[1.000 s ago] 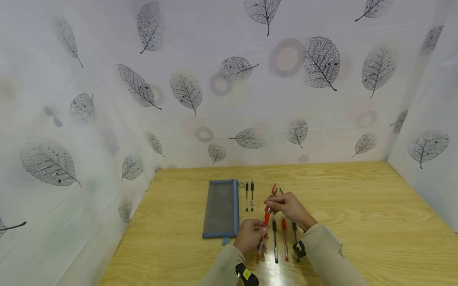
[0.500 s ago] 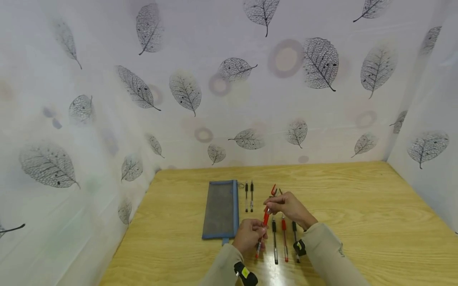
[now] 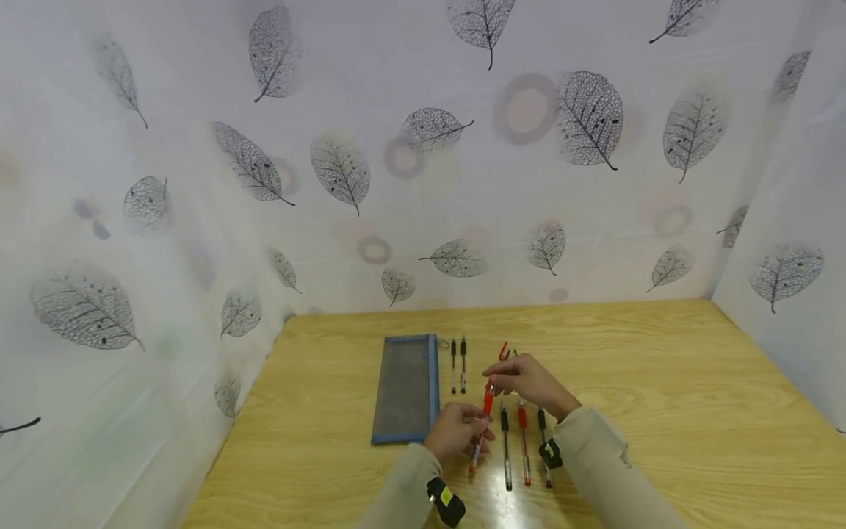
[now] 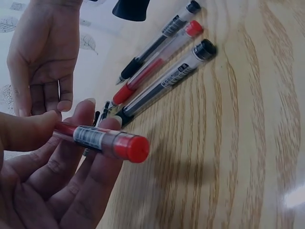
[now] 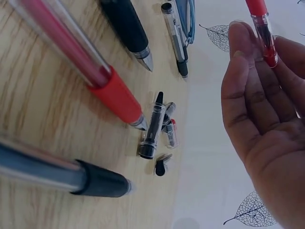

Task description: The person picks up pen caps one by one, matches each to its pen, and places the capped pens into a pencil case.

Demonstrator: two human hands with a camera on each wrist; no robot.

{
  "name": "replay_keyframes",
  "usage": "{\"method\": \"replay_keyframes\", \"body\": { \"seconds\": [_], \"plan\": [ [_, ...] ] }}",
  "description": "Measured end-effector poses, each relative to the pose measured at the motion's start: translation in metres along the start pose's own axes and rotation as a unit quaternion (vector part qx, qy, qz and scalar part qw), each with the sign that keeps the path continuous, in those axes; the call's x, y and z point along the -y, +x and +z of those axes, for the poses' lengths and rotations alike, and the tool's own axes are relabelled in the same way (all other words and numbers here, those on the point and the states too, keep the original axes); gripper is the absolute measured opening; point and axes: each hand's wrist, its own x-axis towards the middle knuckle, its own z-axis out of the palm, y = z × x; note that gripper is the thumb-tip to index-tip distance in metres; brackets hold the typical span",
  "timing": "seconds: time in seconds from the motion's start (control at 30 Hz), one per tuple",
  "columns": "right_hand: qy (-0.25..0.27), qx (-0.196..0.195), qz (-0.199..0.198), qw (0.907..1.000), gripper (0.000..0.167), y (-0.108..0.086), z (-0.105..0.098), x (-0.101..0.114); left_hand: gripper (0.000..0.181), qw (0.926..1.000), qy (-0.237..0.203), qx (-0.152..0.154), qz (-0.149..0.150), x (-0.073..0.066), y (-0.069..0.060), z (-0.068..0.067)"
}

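Note:
My left hand pinches the barrel of a red gel pen between thumb and fingers. In the left wrist view, the pen's red end plug points toward the camera. At the upper end, my right hand has its thumb and fingers at a clear cap, which covers the pen's tip in the right wrist view. Below the right hand lie uncapped pens side by side: a black pen, a red pen and another black pen, tips pointing away.
A grey mesh pouch with blue edging lies at the left. Two black pens stand parallel beside it. Several loose clear caps lie behind the uncapped pens. Leaf-patterned sheeting encloses the wooden table at back and sides.
Both hands keep their hold on the red pen and its cap, almost still. The whole head view shifts slightly, so everything appears a little further left.

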Motion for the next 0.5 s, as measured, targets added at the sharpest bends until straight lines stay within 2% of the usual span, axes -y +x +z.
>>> {"method": "replay_keyframes", "body": {
  "seconds": [0.23, 0.5],
  "plan": [
    [0.005, -0.002, 0.016, 0.9999, 0.033, 0.005, 0.003, -0.002, 0.016, 0.9998, 0.008, -0.015, -0.001, 0.004, 0.002, -0.001],
    [-0.004, 0.002, 0.005, 1.0, 0.025, 0.014, 0.009, -0.006, 0.013, 0.9981, 0.055, -0.025, -0.014, 0.006, 0.001, -0.006]
  ]
}}
